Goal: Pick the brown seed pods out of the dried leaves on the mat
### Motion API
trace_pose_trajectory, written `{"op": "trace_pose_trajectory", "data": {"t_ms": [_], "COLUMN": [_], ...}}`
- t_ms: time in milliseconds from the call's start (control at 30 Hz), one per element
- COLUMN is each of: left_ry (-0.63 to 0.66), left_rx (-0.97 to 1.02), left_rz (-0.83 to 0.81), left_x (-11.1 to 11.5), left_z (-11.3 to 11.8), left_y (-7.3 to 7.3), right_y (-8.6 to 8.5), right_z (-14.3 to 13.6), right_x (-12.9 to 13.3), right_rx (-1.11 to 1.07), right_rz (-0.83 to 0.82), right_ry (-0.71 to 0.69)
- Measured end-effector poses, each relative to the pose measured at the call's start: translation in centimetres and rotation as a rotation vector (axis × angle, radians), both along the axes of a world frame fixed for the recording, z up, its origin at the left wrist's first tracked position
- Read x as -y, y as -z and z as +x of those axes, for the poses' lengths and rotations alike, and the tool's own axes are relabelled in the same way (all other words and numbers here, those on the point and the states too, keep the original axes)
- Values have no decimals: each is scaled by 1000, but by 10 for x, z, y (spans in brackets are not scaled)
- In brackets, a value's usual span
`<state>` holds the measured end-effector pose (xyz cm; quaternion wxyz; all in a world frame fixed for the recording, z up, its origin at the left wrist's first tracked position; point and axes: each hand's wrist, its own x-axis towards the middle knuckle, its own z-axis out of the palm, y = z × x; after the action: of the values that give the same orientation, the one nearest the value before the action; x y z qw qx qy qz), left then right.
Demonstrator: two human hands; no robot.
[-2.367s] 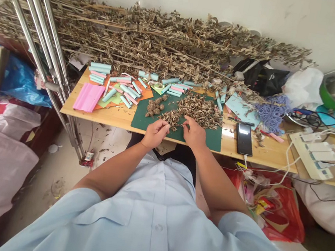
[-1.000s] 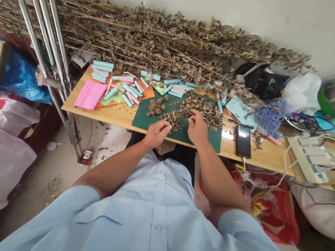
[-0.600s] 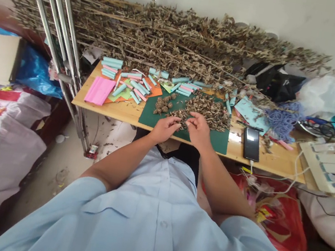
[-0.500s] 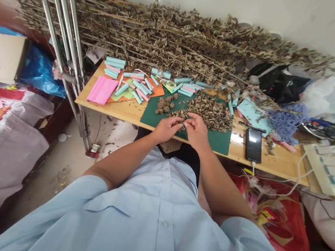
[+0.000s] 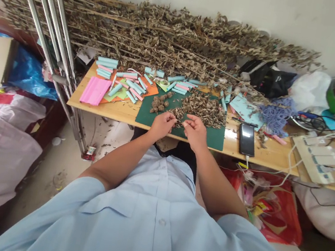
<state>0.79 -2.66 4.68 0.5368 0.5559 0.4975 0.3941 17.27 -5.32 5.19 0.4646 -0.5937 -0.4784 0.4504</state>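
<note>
Left hand (image 5: 161, 125) sits at eight o'clock on the green mat (image 5: 143, 116), taking the mat as the dial and twelve as the wall side; its fingers curl in against the thumb. At four o'clock the right hand (image 5: 196, 132) bends thumb and forefinger close together. Whether either grips a scrap of leaf cannot be told, as the fingertips merge with the crumbs behind them.

Dried leaves (image 5: 205, 110) fill the mat at two o'clock, and a looser spread reaches the centre, partly masked by the hands. Brown balls (image 5: 160, 103) cluster at ten o'clock, too small to count surely.

Beyond the mat, paper rolls (image 5: 135, 87) overlap at nine to ten o'clock on the bench (image 5: 277, 159). Long dried stalks (image 5: 169, 36) at twelve cover its back edge. Metal poles (image 5: 45, 19) at ten are cut off by the top of the view. At four, below the bench, a red bag (image 5: 291, 221) is partly hidden, its contents a jumble.
</note>
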Motion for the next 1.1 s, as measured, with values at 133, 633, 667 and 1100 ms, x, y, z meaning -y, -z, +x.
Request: {"op": "trace_pose_trajectory", "data": {"t_ms": [133, 633, 667, 1100], "left_ry": [1, -42, -37, -26], "left_rx": [-9, 40, 44, -40], "left_rz": [-3, -54, -48, 20], "left_x": [0, -3, -3, -1], "left_z": [-1, 3, 3, 3], "left_y": [-3, 3, 4, 10], "right_y": [-9, 4, 0, -18], "right_z": [4, 23, 25, 29], "right_x": [23, 39, 30, -92], "right_rx": [-12, 469, 507, 1187], "right_rz": [-17, 81, 131, 463], "right_ry": [-121, -289, -214, -526]}}
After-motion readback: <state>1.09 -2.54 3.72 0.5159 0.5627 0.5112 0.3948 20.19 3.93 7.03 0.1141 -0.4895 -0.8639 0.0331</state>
